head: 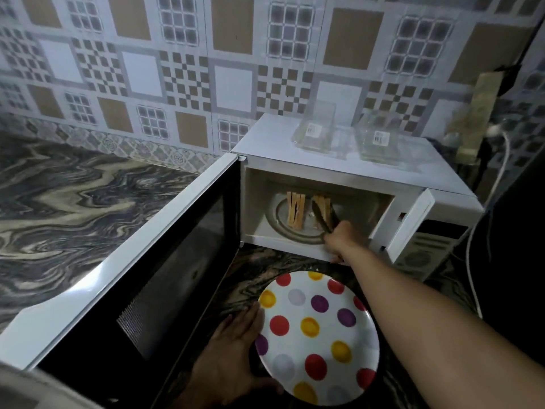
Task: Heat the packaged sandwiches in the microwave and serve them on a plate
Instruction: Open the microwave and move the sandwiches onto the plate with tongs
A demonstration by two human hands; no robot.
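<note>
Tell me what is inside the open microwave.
Inside the microwave, two sandwiches stand on the turntable. The right hand holds dark tongs round the right one, covering part of it. The cavity's right side is hidden.

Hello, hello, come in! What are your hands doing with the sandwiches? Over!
Right hand holds tongs at right sandwich inside open microwave. Left hand steadies dotted plate. Left sandwich waiting. Nothing in the way.
</note>
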